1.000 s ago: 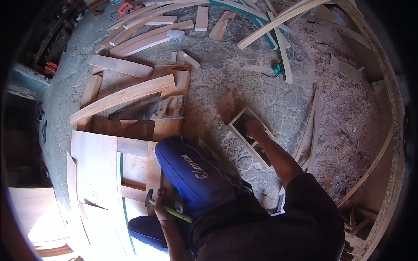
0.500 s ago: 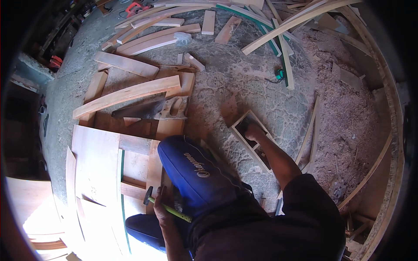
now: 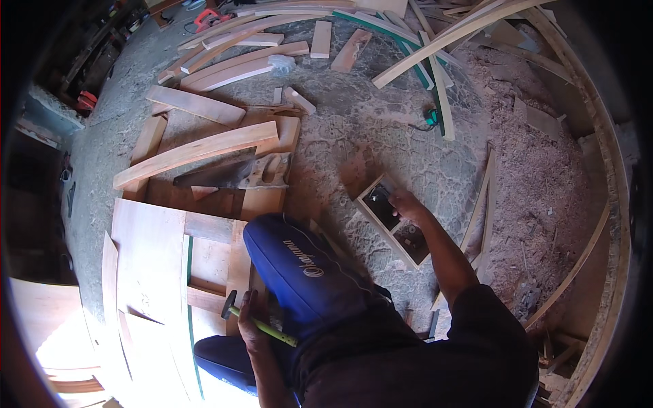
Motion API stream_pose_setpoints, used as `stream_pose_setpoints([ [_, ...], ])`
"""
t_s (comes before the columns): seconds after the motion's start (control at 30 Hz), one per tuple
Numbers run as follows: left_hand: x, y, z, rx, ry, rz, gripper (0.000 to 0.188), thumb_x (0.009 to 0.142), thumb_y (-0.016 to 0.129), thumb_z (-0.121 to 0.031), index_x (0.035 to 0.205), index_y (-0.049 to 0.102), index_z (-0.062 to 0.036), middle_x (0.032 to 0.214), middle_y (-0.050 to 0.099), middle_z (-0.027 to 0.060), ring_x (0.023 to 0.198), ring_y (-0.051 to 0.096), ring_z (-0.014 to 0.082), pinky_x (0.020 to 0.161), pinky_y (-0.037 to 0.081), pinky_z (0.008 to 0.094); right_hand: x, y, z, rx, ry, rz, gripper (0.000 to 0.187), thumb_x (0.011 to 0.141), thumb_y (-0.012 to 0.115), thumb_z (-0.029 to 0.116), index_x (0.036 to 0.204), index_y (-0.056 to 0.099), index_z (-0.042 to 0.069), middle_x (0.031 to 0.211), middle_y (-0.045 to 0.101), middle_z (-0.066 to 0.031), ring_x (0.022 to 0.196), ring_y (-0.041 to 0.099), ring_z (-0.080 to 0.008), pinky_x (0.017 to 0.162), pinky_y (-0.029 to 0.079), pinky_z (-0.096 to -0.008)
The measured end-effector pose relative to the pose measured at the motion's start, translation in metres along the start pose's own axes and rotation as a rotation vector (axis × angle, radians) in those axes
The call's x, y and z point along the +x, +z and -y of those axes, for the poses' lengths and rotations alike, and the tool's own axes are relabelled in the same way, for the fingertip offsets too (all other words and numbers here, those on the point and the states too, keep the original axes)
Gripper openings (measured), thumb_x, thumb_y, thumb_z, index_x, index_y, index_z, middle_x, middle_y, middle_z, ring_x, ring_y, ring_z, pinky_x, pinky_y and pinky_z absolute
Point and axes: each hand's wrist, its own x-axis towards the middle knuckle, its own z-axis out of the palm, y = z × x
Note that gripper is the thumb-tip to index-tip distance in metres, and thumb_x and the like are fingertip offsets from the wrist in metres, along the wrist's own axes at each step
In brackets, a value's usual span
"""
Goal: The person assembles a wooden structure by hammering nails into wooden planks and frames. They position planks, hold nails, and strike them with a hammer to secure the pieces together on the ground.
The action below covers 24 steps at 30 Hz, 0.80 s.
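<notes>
Left hand: closed around hammer, yellow-green handle, dark head, above wood panels.
Right hand: reaching into wooden box, two dark compartments, on floor; grip unclear.

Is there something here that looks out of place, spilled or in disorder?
Yes. Sawdust lies spread over the ground on the right. Curved wooden strips and offcuts lie scattered, and a handsaw rests loose among them. The left hand holds a hammer; the right hand reaches into a small wooden box.
</notes>
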Motion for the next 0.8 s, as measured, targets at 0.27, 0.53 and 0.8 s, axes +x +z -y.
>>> stream_pose_setpoints([
  [0.27, -0.009, 0.026, -0.005, 0.04, 0.141, -0.033, 0.042, 0.092, 0.065, -0.026, 0.128, 0.056, -0.0055, 0.127, 0.06, 0.0129, 0.109, 0.062, 0.0285, 0.105, 0.048, 0.0464, -0.018, 0.004, 0.037, 0.12, -0.197, 0.104, 0.025, 0.103, 0.053, 0.026, 0.112, 0.059, 0.003, 0.087, 0.06, -0.0027, 0.072, 0.06, -0.0132, 0.06, 0.051, -0.0297],
  [0.53, 0.004, 0.134, 0.007, -0.197, 0.142, 0.197, 0.041, 0.094, 0.068, -0.028, 0.129, 0.061, -0.0088, 0.128, 0.065, 0.0117, 0.12, 0.06, 0.0285, 0.109, 0.041, 0.0436, -0.141, 0.159, 0.157, -0.32, -1.103, 0.228, 0.008, 0.091, 0.064, 0.005, 0.098, 0.059, 0.004, 0.082, 0.061, -0.0137, 0.071, 0.064, -0.0252, 0.063, 0.05, -0.0367],
  [0.8, -0.019, 0.123, 0.022, -0.074, 0.249, -0.045, 0.034, 0.105, 0.05, -0.034, 0.119, 0.059, -0.005, 0.098, 0.065, 0.0048, 0.088, 0.062, 0.016, 0.079, 0.051, 0.0304, -0.195, 0.231, 0.179, -0.487, -1.188, 0.506, 0.018, 0.092, 0.07, 0.021, 0.095, 0.066, 0.004, 0.092, 0.065, -0.0175, 0.088, 0.065, -0.0352, 0.078, 0.051, -0.0424],
])
